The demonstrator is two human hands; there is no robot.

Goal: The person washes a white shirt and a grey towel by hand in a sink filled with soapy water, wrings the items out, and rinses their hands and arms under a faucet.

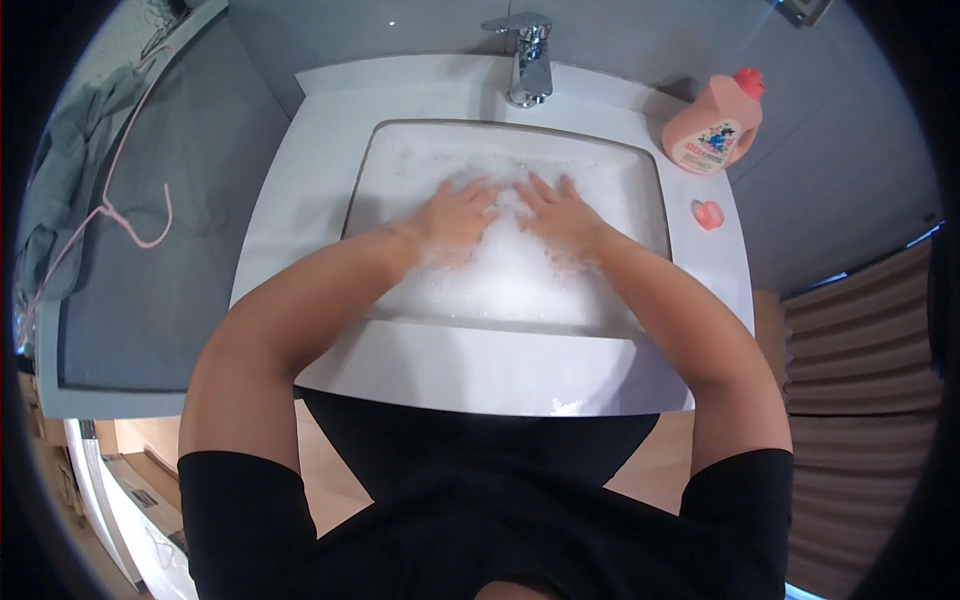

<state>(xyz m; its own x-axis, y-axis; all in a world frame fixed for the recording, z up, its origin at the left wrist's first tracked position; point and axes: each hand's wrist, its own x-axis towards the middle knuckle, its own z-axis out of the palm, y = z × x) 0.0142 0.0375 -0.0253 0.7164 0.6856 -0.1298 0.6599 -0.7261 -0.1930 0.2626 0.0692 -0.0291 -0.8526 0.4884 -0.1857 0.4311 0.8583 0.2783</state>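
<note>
Both hands, left hand [455,212] and right hand [560,212], lie flat, fingers [545,188] spread, in foam [510,270].

White foam [505,265] fills the rectangular white sink [330,150], thick and bubbly.

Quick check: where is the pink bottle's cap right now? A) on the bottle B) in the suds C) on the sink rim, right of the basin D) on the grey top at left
C: the cap lies on the rim right of the basin, below the bottle.
</note>
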